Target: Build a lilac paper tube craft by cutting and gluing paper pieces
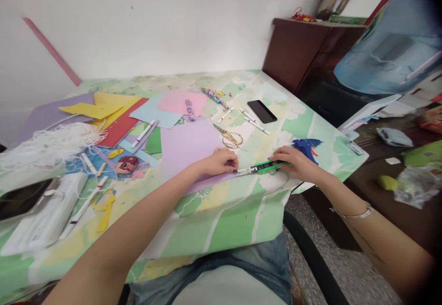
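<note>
My right hand (pixel 293 161) is wrapped round a green and black utility knife (pixel 267 166), its metal end pointing left. The blade end meets the right edge of a sheet of purple paper (pixel 186 146), close to my left fingertips. With curled fingers, my left hand (pixel 221 161) presses and grips the paper near that edge; the exact fingertip contact is partly hidden. Just beyond my hands lie gold-handled scissors (pixel 232 138), their blades by the paper's upper right corner. A blue glue gun (pixel 307 147) rests right behind my right hand.
Several markers (pixel 256 124) and a black phone (pixel 262 111) lie farther back. Coloured paper sheets (pixel 120 123), white shredded strands (pixel 51 144), a white power strip (pixel 51 217) and another phone (pixel 26 199) crowd the left. A water jug (pixel 390 52) stands beyond the table's right edge.
</note>
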A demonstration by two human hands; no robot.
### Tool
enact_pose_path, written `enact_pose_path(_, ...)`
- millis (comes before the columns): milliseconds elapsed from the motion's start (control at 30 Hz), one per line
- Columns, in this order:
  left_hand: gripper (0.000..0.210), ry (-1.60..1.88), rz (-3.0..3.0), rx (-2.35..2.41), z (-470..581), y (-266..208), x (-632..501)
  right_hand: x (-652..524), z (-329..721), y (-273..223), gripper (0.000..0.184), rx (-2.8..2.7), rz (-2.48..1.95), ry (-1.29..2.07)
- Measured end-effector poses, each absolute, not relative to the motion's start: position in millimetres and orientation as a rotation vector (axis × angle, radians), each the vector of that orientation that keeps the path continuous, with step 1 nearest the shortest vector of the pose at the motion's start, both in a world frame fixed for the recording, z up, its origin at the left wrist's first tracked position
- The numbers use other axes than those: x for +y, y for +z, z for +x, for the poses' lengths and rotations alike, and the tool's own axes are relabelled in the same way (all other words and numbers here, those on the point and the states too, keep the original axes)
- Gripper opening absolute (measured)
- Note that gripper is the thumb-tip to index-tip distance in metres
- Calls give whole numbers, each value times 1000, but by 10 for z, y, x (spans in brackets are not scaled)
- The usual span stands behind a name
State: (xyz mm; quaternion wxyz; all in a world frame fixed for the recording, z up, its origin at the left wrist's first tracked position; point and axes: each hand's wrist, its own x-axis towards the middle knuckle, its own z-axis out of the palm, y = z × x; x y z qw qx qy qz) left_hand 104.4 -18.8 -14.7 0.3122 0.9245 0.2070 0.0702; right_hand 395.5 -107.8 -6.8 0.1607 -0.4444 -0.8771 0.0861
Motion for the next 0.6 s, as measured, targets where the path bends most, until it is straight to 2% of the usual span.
enact_pose_path(400,6,165,2466,493,1027,-136,-163,-1051,3958,-52,28,-2485,-1285,290)
enact_pose_path(600,6,282,2466,504,1036,-239,-168,-1044,3934,-56,27,-2472,-1283,268)
